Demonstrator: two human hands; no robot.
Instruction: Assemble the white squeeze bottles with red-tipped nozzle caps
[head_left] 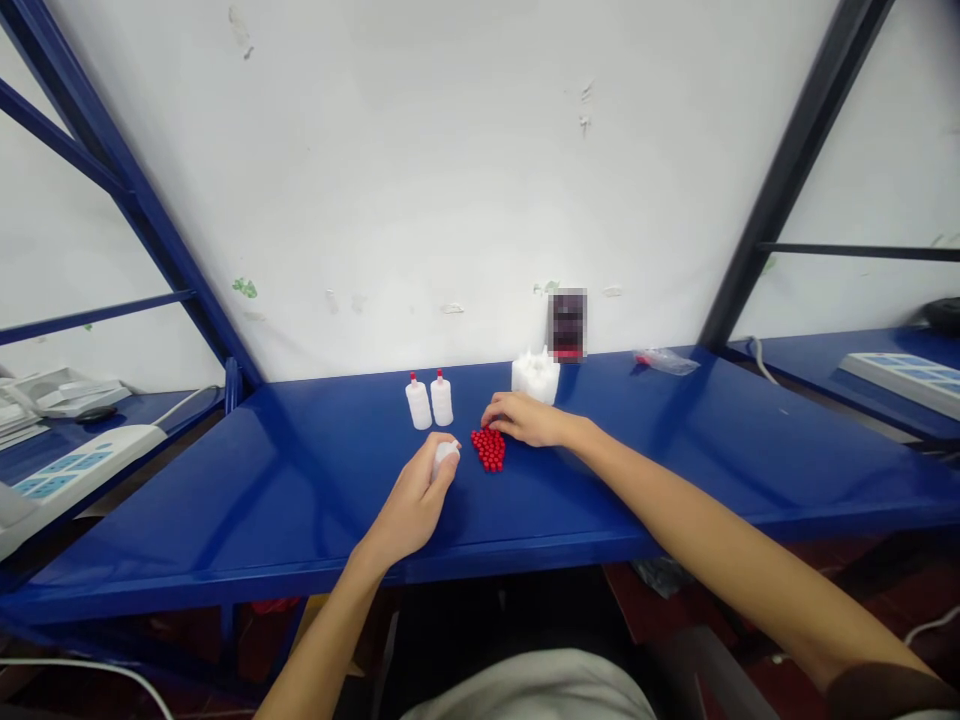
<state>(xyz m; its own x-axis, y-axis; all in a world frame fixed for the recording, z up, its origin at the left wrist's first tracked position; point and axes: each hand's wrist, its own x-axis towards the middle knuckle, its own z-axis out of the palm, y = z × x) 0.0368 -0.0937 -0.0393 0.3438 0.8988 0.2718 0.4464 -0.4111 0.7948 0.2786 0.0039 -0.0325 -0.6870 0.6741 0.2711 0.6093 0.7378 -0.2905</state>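
Note:
My left hand (415, 500) is wrapped round a small white bottle (444, 456) on the blue table (300, 500). My right hand (525, 418) rests palm down beside a pile of small red caps (489, 448), its fingertips touching the pile's far edge; the fingers are curled and I cannot see whether they pinch a cap. Two small white bottles with red caps (430, 401) stand upright just behind my left hand. A cluster of white uncapped bottles (535, 377) stands behind my right hand.
A clear plastic bag (666, 361) lies at the back right by the white wall. A dark blurred object (568, 325) leans on the wall. Dark blue frame posts rise on both sides. White devices sit on side tables at left (67, 470) and right (900, 375).

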